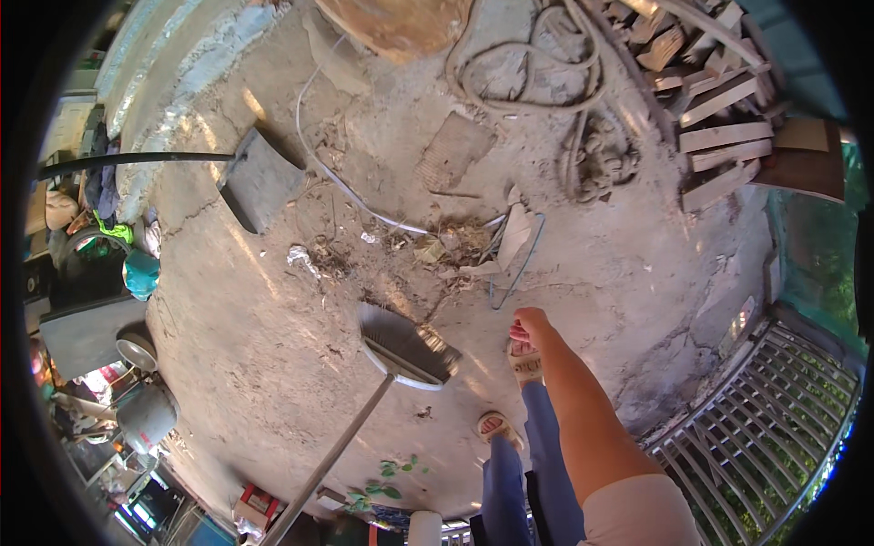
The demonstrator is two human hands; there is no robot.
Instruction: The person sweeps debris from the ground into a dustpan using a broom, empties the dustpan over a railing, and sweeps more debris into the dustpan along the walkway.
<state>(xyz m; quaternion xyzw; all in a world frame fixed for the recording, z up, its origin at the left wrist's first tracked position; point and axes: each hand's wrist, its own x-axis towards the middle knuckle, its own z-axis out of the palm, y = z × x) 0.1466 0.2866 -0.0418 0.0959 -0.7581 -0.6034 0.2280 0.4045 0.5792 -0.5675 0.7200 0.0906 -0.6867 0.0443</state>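
Observation:
My right hand hangs over the ground in front of my sandalled foot, fingers curled in. What it holds, if anything, is hidden. Just beyond it, a thin blue wire bent into a long loop lies beside a pale torn piece of cardboard. A broom with dark bristles stands to the left, its long handle running out past the lower edge. My left hand is out of sight. Between broom and dustpan spreads a heap of dry leaves and litter. The long-handled dustpan rests on the ground at the far left.
A white hose or cable winds across the dirty concrete into the litter. Coiled rope and a stack of cut wood are at the far right. Metal railing borders the near right. Household clutter, including a grey pot, lines the left.

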